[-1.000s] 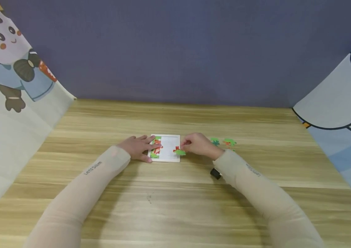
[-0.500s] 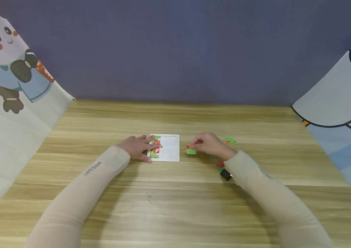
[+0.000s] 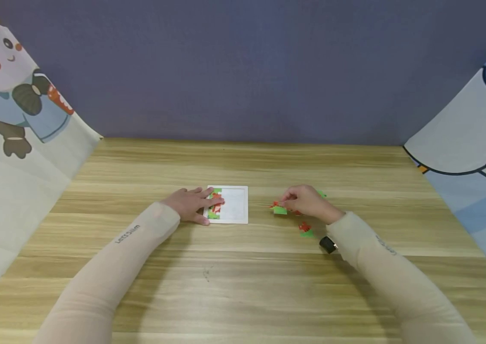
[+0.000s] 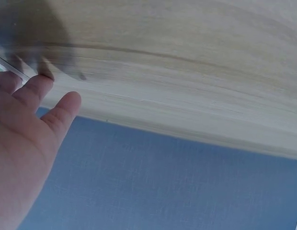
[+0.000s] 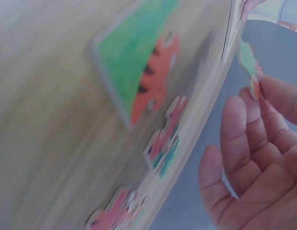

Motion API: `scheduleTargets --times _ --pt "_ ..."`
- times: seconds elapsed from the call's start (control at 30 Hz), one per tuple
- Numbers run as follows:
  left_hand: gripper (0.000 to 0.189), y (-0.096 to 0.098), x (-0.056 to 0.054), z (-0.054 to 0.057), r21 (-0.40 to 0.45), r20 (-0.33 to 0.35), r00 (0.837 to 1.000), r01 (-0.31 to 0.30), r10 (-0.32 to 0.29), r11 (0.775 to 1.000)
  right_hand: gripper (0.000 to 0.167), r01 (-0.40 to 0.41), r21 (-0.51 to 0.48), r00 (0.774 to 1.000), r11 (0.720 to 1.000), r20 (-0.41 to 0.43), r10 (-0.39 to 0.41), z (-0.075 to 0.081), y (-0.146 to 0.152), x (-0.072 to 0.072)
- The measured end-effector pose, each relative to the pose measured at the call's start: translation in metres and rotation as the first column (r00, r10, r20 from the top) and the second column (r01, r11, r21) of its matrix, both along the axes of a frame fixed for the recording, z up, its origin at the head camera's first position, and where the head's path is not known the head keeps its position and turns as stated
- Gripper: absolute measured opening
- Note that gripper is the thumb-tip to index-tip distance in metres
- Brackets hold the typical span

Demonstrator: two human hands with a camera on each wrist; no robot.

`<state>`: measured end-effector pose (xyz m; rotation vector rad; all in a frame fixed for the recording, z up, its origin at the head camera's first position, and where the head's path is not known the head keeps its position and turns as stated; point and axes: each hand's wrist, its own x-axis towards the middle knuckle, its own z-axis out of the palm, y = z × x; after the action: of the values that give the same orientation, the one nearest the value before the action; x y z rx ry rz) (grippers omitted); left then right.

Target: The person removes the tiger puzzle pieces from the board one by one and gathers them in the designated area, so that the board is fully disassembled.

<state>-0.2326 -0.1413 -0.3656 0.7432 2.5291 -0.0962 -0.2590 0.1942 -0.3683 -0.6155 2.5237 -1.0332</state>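
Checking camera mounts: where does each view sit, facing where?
Head: on the head, facing forward-down at the table; left hand, right hand, sleeves show.
Left wrist: on that wrist, facing across table to blue backdrop; left hand only.
Right wrist: on that wrist, facing along loose puzzle pieces; right hand, plus apparently a sliver of the left.
Shared: head and right wrist both show the pinched piece.

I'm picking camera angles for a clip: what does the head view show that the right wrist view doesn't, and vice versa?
Only the head view: both sleeves, the puzzle pieces inside the white frame, and the black object by the right cuff.
Only the right wrist view: the palm of the right hand.
Both: that hand pinching a puzzle piece, loose pieces, and the wooden table.
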Motion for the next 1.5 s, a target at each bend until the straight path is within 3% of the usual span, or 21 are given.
scheduleTargets --times 0.7,1.13,1.5 --pt "0.059 -0.004 0.006 0.006 0.074 0.019 0.998 0.055 -0.056 0.996 0.014 0.064 0.071 0.997 0.995 -0.038 -0.061 0.001 0.057 0.006" --pt "0.058 -0.003 0.006 0.007 0.101 0.069 0.998 0.007 -0.014 0.995 0.019 0.136 0.042 0.989 0.990 0.045 -0.138 -0.001 0.087 0.014" --pt "0.060 -0.003 0.004 0.004 0.106 0.105 0.994 -0.007 -0.004 0.994 0.022 0.172 0.046 0.975 0.984 0.136 -0.176 -0.004 0.095 0.027"
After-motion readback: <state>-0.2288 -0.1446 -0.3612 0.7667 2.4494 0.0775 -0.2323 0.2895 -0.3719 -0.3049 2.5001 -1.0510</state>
